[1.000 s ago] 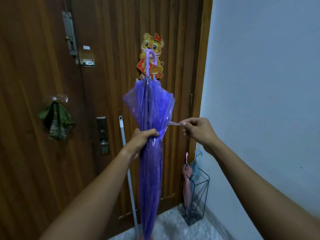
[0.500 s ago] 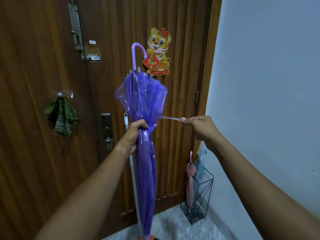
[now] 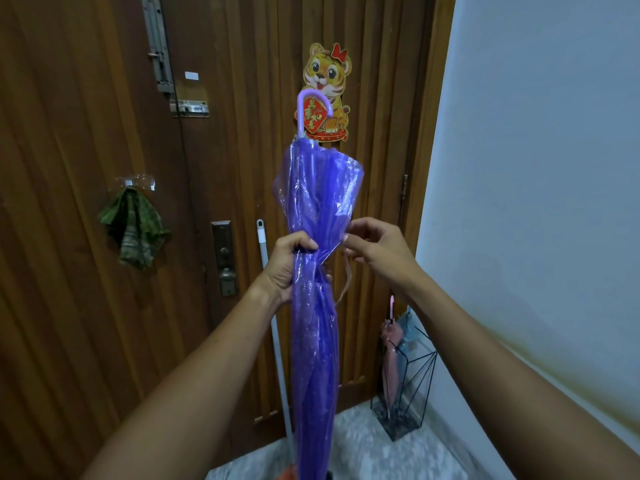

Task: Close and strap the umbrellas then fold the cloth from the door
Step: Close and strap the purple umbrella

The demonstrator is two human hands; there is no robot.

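A closed purple see-through umbrella (image 3: pixel 315 327) stands upright in front of me, its curved handle at the top. My left hand (image 3: pixel 289 263) grips its gathered canopy around the middle. My right hand (image 3: pixel 375 247) is close against the canopy's right side and pinches the umbrella's thin clear strap (image 3: pixel 344 278), which hangs down in a slack loop. A green checked cloth (image 3: pixel 133 225) hangs from a clear hook on the wooden door (image 3: pixel 86 98) at the left.
A black wire stand (image 3: pixel 410 386) on the floor by the right wall holds a pink and a light blue umbrella. A white pole (image 3: pixel 273 327) leans on the door behind the purple umbrella. A tiger sticker (image 3: pixel 327 77), a bolt and a handle are on the door.
My right hand has moved left, from holding the strap stretched out sideways to right beside the canopy; the strap now hangs slack. The umbrella shifted slightly right in view.
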